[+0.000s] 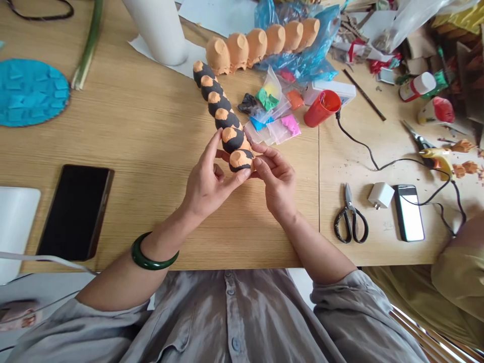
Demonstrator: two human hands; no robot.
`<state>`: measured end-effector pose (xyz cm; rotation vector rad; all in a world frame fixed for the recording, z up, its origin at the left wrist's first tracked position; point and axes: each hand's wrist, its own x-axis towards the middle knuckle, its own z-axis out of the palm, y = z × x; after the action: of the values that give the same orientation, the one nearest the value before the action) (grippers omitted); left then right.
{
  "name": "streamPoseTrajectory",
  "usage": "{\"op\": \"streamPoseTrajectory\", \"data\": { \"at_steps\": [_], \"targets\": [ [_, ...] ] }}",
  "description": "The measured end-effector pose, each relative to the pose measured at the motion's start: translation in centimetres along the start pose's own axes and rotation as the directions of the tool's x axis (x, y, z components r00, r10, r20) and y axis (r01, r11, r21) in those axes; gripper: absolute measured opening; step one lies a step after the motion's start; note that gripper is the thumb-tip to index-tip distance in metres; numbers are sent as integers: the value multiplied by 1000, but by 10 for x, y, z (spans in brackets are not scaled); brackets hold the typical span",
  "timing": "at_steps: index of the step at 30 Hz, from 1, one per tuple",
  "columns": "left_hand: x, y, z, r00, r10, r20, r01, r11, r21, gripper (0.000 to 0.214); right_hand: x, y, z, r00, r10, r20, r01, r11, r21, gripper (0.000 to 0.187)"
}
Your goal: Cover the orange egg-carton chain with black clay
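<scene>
A strip of egg-carton cups (220, 111) painted black with bare orange tops lies on the wooden table (151, 131), running away from me. My left hand (209, 179), with a green bangle on its wrist, pinches the nearest cup from the left side. My right hand (275, 176) grips the same end from the right, fingers curled against it. A second strip of plain orange cups (260, 44) lies farther back.
Small bags of coloured clay (274, 108) and a red cup (321, 107) lie just behind the strip. Black scissors (351, 216), a white charger (381, 195), a phone (409, 212) and a glue gun (436, 157) sit right. A dark phone (76, 210) lies left.
</scene>
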<state>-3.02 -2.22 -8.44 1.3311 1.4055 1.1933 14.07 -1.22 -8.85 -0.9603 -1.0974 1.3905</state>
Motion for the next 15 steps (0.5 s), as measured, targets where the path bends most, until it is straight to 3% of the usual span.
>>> {"op": "streamPoseTrajectory", "data": {
  "at_steps": [7, 15],
  "targets": [
    [-2, -2, 10, 992, -98, 79, 117, 946, -301, 90, -2, 5, 1, 996, -49, 72, 51, 999, -16, 39],
    [-5, -4, 13, 995, -87, 40, 96, 940, -329, 88, -4, 8, 1, 997, -39, 69, 42, 998, -40, 44]
  ]
}}
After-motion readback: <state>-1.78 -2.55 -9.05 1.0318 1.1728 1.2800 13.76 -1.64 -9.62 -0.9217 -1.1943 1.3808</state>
